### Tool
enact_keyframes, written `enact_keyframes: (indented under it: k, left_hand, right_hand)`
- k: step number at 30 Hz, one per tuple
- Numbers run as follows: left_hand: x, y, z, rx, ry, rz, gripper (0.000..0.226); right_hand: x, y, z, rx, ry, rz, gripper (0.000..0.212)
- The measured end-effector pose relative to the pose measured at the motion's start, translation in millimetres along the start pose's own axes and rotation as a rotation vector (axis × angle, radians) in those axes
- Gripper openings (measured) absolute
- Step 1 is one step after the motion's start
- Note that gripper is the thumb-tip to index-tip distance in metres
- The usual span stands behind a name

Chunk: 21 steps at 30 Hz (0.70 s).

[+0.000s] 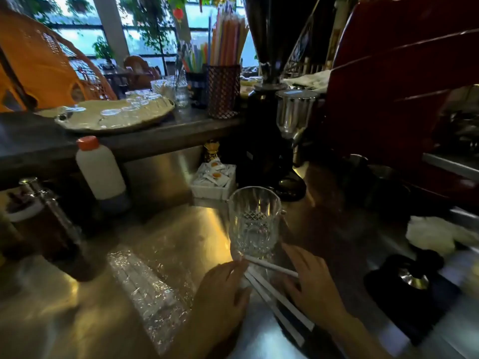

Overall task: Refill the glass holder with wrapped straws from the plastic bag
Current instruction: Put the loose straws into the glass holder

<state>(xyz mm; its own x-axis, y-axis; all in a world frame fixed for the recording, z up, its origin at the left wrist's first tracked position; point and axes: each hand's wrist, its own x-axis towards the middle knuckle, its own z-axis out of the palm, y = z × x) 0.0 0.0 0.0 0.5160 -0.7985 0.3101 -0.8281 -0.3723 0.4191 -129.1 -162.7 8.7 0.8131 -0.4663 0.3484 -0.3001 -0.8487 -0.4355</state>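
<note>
A cut-crystal glass holder [254,221] stands upright and empty on the steel counter, just beyond my hands. Several paper-wrapped straws [278,294] lie flat on the counter between my hands, fanned out below the glass. My left hand [225,288] pinches the near ends of the straws at their upper tip. My right hand [315,286] rests over the straws on the right, fingers spread across one of them. A clear plastic bag [153,291] with more wrapped straws lies crumpled to the left of my left hand.
A white bottle with an orange cap [99,169] and a dark pump bottle [51,224] stand at left. A white box of sachets [213,181] sits behind the glass. A coffee grinder [269,141], a red machine [404,99], a black tamper mat [412,288] and a white cloth [438,235] fill the right.
</note>
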Motion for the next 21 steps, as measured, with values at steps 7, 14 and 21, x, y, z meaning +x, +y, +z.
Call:
enact_keyframes:
  k: [7,14,21]
  left_hand:
    - [-14,13,39,-0.008,-0.104,0.244,0.039]
    - [-13,18,50,0.073,-0.184,0.397,0.040]
    - [-9,10,45,0.258,-0.190,0.458,0.030]
  right_hand:
    - [-33,12,18,-0.159,-0.118,-0.081,0.029]
    - [-30,14,20,-0.156,-0.335,0.117,0.016]
    - [-22,15,22,-0.183,-0.470,0.174,0.023]
